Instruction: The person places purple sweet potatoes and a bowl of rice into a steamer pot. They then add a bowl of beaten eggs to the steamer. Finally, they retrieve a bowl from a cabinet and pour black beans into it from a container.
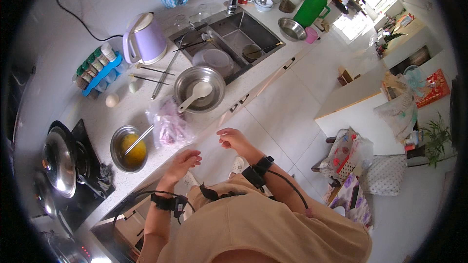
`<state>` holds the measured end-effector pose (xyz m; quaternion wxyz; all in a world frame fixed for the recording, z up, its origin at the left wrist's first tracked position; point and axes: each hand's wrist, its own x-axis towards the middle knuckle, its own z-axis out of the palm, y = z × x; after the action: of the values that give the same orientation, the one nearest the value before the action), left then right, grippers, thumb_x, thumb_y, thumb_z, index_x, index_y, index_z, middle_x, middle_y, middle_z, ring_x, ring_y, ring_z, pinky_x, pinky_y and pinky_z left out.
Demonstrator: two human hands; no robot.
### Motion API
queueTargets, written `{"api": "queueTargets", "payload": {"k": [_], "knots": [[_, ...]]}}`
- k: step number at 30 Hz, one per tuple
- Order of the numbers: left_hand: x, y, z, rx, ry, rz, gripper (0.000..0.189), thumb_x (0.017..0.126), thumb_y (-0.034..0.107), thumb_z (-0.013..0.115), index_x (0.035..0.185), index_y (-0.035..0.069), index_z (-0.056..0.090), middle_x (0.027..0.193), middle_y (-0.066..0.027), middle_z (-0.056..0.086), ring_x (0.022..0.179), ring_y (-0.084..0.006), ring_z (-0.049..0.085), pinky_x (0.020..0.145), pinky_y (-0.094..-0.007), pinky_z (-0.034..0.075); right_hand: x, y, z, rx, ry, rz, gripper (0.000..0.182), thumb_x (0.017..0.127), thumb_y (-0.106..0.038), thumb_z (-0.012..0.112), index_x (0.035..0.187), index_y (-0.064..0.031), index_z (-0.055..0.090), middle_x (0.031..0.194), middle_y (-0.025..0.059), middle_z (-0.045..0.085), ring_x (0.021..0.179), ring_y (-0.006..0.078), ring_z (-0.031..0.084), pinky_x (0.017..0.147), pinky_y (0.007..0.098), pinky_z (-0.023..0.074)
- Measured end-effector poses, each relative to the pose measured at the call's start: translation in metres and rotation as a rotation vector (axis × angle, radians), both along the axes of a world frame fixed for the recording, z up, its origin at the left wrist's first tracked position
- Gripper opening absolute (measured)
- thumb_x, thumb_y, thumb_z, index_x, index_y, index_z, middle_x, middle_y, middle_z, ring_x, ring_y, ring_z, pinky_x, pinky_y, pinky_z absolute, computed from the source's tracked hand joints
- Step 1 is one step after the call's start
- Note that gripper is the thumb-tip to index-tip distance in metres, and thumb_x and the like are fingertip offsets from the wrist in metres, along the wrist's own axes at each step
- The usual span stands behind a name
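Observation:
My left hand (184,163) hovers just off the counter's front edge, fingers loosely curled, holding nothing. My right hand (234,140) hangs over the floor beside the counter, also empty, with bent fingers. Nearest to both lies a clear plastic bag (170,124) with pinkish contents on the speckled counter. Left of it stands a metal bowl (114,153) of yellow beaten egg (136,149), metal chopsticks (139,139) leaning in it. Behind the bag, a larger steel bowl (215,99) holds a white plastic spoon (197,94). An egg (112,100) rests near the wall.
At left, a lidded pan (60,162) sits on the black stove. A lilac electric kettle (148,42), a spice rack (102,75) and loose chopsticks (153,69) stand or lie farther back. The sink (241,36) holds dishes. Beyond it are a steel bowl (292,29) and a green jug (310,8).

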<state>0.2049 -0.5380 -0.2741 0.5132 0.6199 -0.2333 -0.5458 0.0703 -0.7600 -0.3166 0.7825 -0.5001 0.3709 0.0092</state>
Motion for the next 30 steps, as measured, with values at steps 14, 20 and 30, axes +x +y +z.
{"api": "queueTargets", "payload": {"k": [14,20,30], "knots": [[-0.083,-0.217,0.018,0.048,-0.078,-0.36,0.026,0.091,0.015,0.05,0.113,0.003,0.058,0.096,-0.0068,0.064,0.086,-0.0155,0.061,0.077,-0.0269,0.046,-0.143,-0.123,-0.01,-0.028,-0.059,-0.437,0.021,0.08,-0.008,0.058,0.1,-0.0013,0.06,0.078,0.0074,0.061,0.063,0.0143,0.058,0.055,0.0252,0.0478],[-0.131,-0.297,0.013,0.056,-0.11,-0.751,0.027,0.092,0.015,0.049,0.114,0.003,0.057,0.098,-0.007,0.064,0.087,-0.015,0.061,0.078,-0.0267,0.047,-0.229,-0.101,-0.021,-0.081,-0.077,-0.878,0.025,0.076,-0.009,0.057,0.099,0.0009,0.058,0.078,0.0099,0.061,0.062,0.0172,0.059,0.052,0.0261,0.0459],[-0.214,-0.343,-0.024,0.046,-0.069,-1.285,0.028,0.092,0.018,0.05,0.115,0.004,0.057,0.1,-0.0075,0.063,0.088,-0.015,0.061,0.077,-0.0275,0.047,-0.314,0.02,-0.026,-0.111,0.016,-1.534,0.023,0.078,-0.009,0.057,0.099,-0.0002,0.058,0.076,0.0075,0.061,0.06,0.0137,0.058,0.052,0.0254,0.0472]]}}
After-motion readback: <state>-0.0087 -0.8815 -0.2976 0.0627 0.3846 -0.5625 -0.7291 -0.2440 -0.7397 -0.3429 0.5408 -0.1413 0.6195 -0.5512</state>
